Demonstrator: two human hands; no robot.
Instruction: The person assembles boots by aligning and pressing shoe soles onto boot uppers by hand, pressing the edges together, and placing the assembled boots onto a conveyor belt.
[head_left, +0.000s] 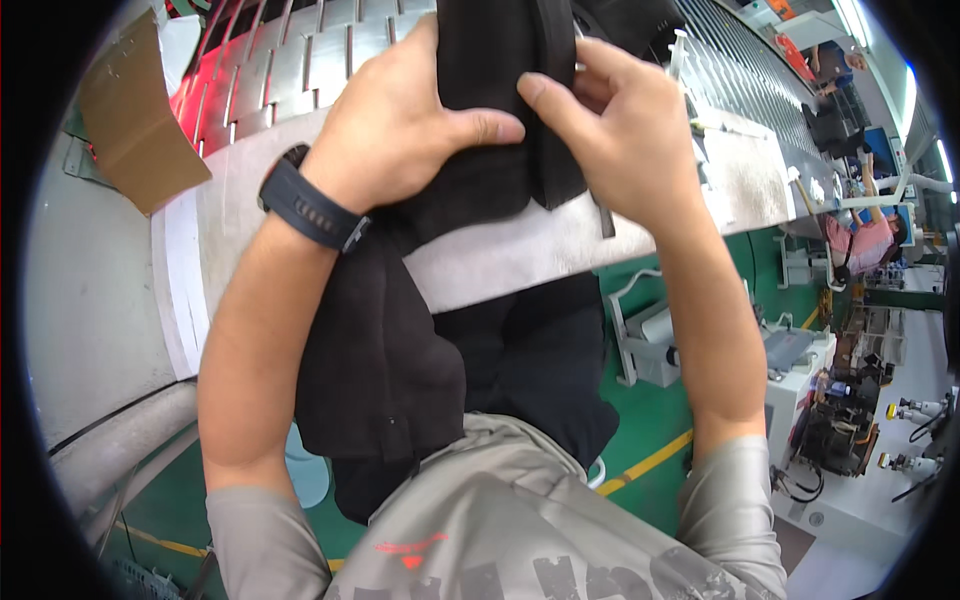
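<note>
A piece of thick black cloth, with a folded strip or seam along its right part, lies over the light table edge in front of me. My left hand grips it from the left, thumb lying across the top and the other fingers hidden. On the right side my right hand pinches the folded strip, its thumb on the near face and fingers partly behind. More black cloth hangs from the table over my lap; it seems to be part of the same piece. A dark watch is on my left wrist.
The table's pale front edge runs under the cloth. Slatted metal surfaces lie beyond it. A bent cardboard piece stands at the left. On the right are a white machine and a person in pink.
</note>
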